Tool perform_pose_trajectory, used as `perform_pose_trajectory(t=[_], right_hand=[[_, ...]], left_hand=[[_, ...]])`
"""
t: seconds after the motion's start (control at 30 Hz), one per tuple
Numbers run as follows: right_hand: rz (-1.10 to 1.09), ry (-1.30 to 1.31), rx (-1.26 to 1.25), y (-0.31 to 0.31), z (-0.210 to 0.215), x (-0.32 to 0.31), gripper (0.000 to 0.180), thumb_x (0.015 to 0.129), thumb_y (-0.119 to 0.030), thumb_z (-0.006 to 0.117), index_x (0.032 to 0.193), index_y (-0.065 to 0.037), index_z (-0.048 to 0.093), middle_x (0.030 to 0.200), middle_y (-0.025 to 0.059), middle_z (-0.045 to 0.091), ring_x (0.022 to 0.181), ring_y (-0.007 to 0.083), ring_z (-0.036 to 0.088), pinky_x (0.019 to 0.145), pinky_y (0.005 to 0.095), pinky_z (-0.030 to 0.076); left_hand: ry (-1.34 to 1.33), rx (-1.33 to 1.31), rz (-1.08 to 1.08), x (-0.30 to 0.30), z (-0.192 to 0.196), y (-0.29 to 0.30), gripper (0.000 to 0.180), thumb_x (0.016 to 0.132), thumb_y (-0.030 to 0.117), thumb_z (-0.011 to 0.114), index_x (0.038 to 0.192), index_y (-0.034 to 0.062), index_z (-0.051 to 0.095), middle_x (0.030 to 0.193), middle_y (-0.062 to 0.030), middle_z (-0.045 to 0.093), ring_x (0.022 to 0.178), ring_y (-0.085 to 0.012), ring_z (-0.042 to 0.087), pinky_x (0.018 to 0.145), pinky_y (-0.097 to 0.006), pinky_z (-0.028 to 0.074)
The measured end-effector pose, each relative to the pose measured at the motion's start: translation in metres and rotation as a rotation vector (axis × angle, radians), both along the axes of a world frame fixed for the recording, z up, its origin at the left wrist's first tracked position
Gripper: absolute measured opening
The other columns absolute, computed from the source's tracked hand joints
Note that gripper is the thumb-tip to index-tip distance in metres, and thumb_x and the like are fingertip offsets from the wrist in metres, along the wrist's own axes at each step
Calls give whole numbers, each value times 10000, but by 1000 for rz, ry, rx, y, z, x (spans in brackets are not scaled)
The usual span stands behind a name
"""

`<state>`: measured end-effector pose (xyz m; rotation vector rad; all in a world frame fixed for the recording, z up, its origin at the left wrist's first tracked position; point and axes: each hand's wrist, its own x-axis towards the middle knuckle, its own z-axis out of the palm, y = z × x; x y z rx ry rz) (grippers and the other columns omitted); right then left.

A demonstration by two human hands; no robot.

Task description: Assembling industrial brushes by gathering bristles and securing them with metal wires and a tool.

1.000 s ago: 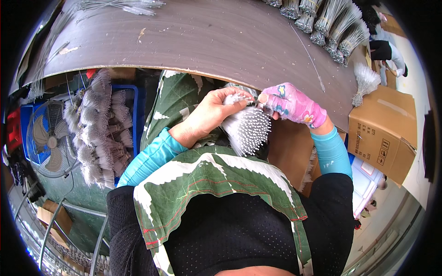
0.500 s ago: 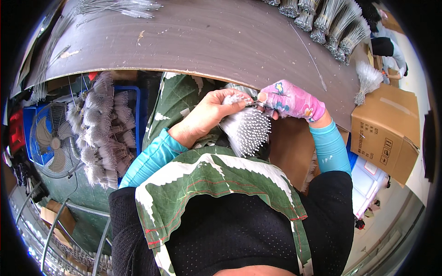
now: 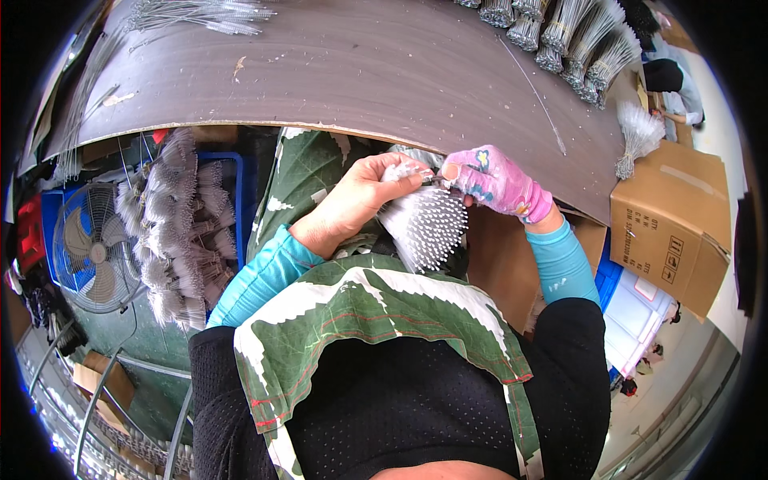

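Note:
A bundle of thin white-bristled wire brushes [image 3: 428, 228] fans out over my lap, its pale tips toward me. My bare left hand [image 3: 370, 192] is closed around the upper part of this bundle, thumb pressed against the fingers. At the bundle's right side, my right hand [image 3: 500, 182], in a pink flowered glove, is closed with thumb and fingertips pinched together close to the left fingertips. What the right fingers pinch is too small and covered to make out.
A brown table [image 3: 336, 72] lies ahead, with several tied wire bundles [image 3: 576, 40] at far right and loose brushes [image 3: 200, 14] at far left. A fan [image 3: 98, 250] and hanging brush bundles [image 3: 168, 232] are left. A cardboard box [image 3: 672, 228] stands right; a person [image 3: 676, 84] is beyond.
My right hand and forearm have shifted slightly left, nearer the left fingertips. The left hand keeps its hold on the brush bundle, almost unmoved.

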<state>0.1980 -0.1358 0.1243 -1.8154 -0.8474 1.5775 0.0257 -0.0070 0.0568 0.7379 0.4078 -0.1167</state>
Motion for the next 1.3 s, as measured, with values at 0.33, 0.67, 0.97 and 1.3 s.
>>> perform_pose_trajectory(t=[0.33, 0.67, 0.97, 1.3], right_hand=[[-76, -60, 184, -16, 4, 9, 419, 880, -425, 566, 870, -11, 630, 690, -2, 583, 570, 66, 507, 519, 205, 410], [-5, -8, -56, -5, 10, 10, 329, 883, -333, 584, 932, -9, 618, 803, 6, 596, 697, 80, 521, 608, 232, 444], [-27, -74, 211, -5, 7, -5, 243, 770, -88, 688, 975, 12, 606, 912, 38, 579, 873, 120, 553, 795, 276, 460], [204, -235, -18, 22, 32, -7, 260, 728, -73, 623, 971, 19, 637, 864, 71, 654, 829, 131, 581, 784, 278, 456]], left_hand=[[-7, -10, 13, 0, 0, 1, 176, 853, 129, 643, 988, 17, 626, 913, -9, 632, 869, -67, 561, 806, -217, 434], [-36, 40, 4, 1, -5, -2, 169, 865, 126, 629, 1004, 31, 612, 933, -1, 622, 891, -65, 547, 829, -218, 417], [-123, 217, -105, 2, -6, 9, 243, 831, 99, 637, 1061, 28, 612, 938, -33, 632, 881, -89, 575, 818, -247, 461], [-115, 185, -98, -1, -13, 5, 239, 839, 144, 641, 1042, 24, 609, 912, -36, 631, 855, -98, 572, 793, -253, 458]])
